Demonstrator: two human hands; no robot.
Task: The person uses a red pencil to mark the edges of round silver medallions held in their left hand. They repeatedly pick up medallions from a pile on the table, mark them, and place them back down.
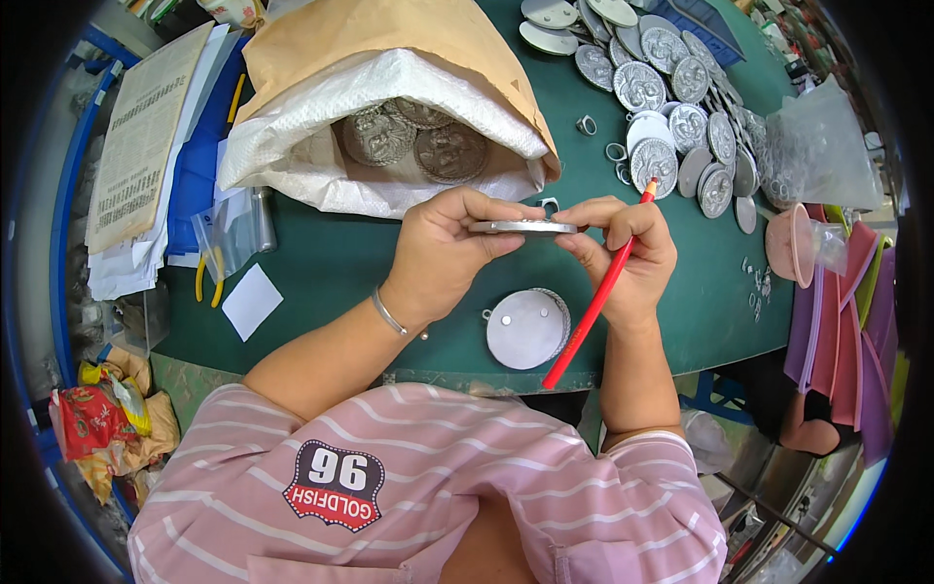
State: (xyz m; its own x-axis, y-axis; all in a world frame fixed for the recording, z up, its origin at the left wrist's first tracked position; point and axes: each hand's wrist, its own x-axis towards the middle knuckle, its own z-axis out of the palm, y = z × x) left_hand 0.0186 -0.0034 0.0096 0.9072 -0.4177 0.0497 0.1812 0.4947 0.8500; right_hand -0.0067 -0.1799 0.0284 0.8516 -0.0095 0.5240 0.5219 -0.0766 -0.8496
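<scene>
Tilted nearly edge-on, a round silver-grey metal medallion (523, 227) is pinched between the fingers and thumb of my left hand (435, 243). My right hand (637, 251) grips its other side with the fingertips. That same hand holds a red pencil (593, 310), slanting down toward the table's front edge. A small metal ring (550, 205) shows just above the medallion, beside my right fingertips; whether it is attached I cannot tell. Below my hands another medallion (523, 336) lies on the green table, plain side up, with two small bright discs on it.
Beyond my left hand is an open sack (321, 195) in brown paper, with several medallions inside. Many medallions (671, 97) are heaped at the back right, near loose rings (586, 125) and a pink cup (789, 243). Yellow-handled pliers (210, 277) and papers (146, 136) lie left.
</scene>
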